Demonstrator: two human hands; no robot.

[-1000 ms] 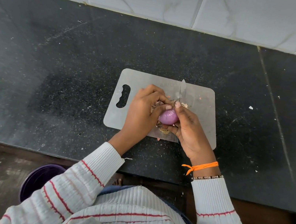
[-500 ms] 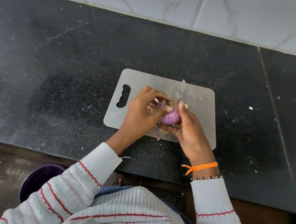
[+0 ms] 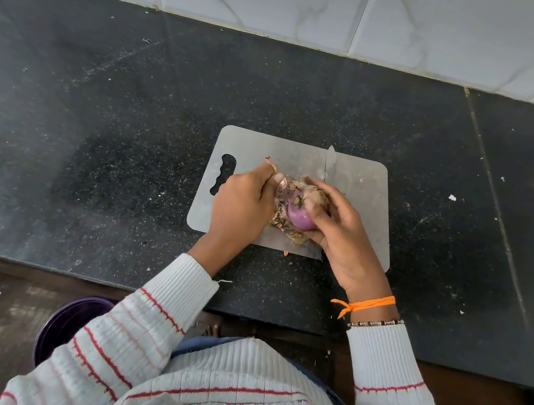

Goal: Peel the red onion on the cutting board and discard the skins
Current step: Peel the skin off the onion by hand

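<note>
Over the cutting board (image 3: 359, 178) on the dark bench (image 3: 131, 130), the right hand (image 3: 335, 223) cups the red onion (image 3: 299, 217) — the left hand (image 3: 241, 202) pinches loose skins (image 3: 284, 184) in its grip.

At frame centre, over the grey cutting board (image 3: 358, 181) on the black worktop (image 3: 116, 110), our right hand (image 3: 341, 227) grips the red onion (image 3: 299, 217). Our left hand (image 3: 241, 202) pinches its loose skins (image 3: 284, 184). A purple bin (image 3: 67, 321) sits lower left.
</note>
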